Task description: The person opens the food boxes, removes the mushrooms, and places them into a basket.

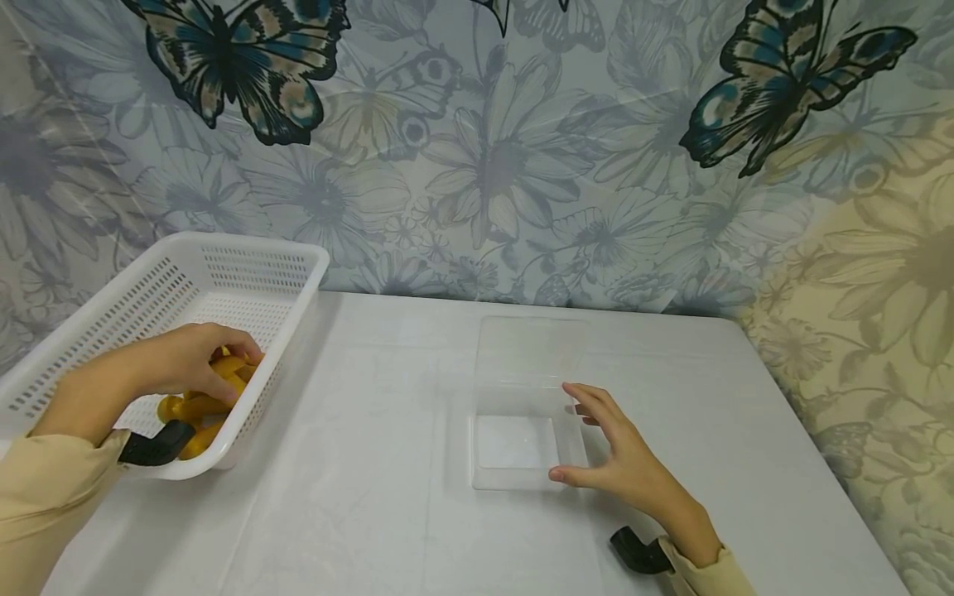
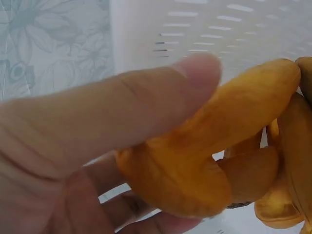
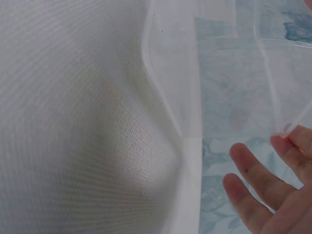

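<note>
My left hand [image 1: 175, 364] reaches into the white perforated basket [image 1: 301, 306] at the left. In the left wrist view it grips an orange-yellow mushroom [image 2: 234, 117], thumb on the near side and fingers beneath. More mushrooms of that colour [image 2: 297, 151] lie behind it, partly hidden. A clear plastic box [image 1: 514, 479] stands on the table, its lid [image 1: 531, 343] folded back toward the wall. Beside its right wall is my right hand [image 1: 626, 455], with thumb and fingers spread. One fingertip touches the clear edge in the right wrist view; the other fingers are apart from it.
A white cloth covers the table [image 1: 373, 530]. Behind it hangs a floral backdrop [image 1: 492, 182] with butterflies, which also runs along the right side. The basket stands at the table's left edge.
</note>
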Motion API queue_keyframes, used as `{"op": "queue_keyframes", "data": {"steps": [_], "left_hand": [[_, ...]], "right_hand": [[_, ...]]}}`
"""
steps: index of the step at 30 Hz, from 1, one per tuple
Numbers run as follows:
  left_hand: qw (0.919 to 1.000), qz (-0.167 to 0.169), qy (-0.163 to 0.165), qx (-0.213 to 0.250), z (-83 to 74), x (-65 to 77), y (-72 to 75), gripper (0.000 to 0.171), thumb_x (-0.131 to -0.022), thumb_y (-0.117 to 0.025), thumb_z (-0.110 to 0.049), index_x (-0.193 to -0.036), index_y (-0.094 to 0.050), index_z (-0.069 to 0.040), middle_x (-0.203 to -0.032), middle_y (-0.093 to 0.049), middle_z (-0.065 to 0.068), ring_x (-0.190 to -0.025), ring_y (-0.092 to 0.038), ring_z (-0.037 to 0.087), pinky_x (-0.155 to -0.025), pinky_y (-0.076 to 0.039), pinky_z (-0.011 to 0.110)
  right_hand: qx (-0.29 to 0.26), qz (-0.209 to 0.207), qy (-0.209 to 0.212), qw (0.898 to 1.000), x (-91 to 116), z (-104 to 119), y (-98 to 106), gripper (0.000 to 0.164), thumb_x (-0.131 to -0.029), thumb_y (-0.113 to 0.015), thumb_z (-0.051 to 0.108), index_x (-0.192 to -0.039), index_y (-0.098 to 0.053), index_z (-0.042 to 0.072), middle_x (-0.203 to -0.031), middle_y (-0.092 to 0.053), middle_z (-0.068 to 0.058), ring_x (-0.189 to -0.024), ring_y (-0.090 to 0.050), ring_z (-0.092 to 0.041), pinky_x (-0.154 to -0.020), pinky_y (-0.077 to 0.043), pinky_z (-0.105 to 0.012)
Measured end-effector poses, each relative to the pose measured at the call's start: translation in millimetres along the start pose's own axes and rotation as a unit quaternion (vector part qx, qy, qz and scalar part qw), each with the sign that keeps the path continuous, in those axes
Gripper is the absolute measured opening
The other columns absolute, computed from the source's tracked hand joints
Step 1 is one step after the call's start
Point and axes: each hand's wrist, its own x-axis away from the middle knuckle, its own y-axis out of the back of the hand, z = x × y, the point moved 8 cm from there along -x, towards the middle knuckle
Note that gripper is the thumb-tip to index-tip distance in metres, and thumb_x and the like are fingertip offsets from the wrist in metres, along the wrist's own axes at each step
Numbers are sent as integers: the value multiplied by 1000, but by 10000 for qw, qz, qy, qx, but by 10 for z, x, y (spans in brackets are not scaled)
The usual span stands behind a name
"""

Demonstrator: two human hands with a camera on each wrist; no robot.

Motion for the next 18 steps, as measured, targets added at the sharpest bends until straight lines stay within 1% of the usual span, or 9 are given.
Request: {"op": "queue_keyframes", "data": {"steps": [3, 7, 11, 14, 18], "left_hand": [[10000, -34, -27, 3, -25, 17, 12, 47, -73, -87, -20, -114, -67, -8, -109, -65, 7, -93, -57, 21, -81, -52, 37], [9997, -239, -32, -48, -58, 41, 66, 45, -75, -86, -21, -115, -67, -11, -112, -65, 9, -97, -55, 25, -79, -51, 37], [9983, -534, -74, -233, -114, 44, 135, 41, -79, -83, -17, -117, -67, -10, -115, -65, 14, -102, -58, 32, -80, -54, 45], [9969, -706, -125, -333, -173, 36, 180, 41, -82, -80, -16, -120, -66, -9, -118, -64, 18, -105, -59, 35, -82, -54, 51], [9941, -948, -299, -436, -294, 31, 239, 44, -84, -79, -19, -125, -64, -8, -122, -64, 19, -107, -59, 36, -84, -53, 52]], "right_hand": [[-7, 9, -30, 10000, 2, -4, -1, 100, -70, -91, 32, -152, -36, 17, -149, -41, -7, -123, -52, -27, -101, -48, -36], [-25, 14, -67, 10000, 4, -2, 4, 100, -70, -91, 33, -153, -36, 19, -149, -40, -7, -124, -52, -27, -101, -48, -39], [5, 28, -80, 10000, 3, 3, 4, 100, -70, -91, 34, -153, -35, 21, -150, -40, -5, -124, -52, -27, -101, -47, -41], [57, 56, -94, 9999, 1, 2, 0, 100, -71, -90, 36, -153, -34, 24, -150, -39, -2, -125, -51, -26, -101, -47, -43], [105, 124, -99, 9998, -2, 2, -5, 99, -73, -89, 37, -154, -33, 23, -149, -38, -3, -124, -50, -27, -101, -47, -44]]}}
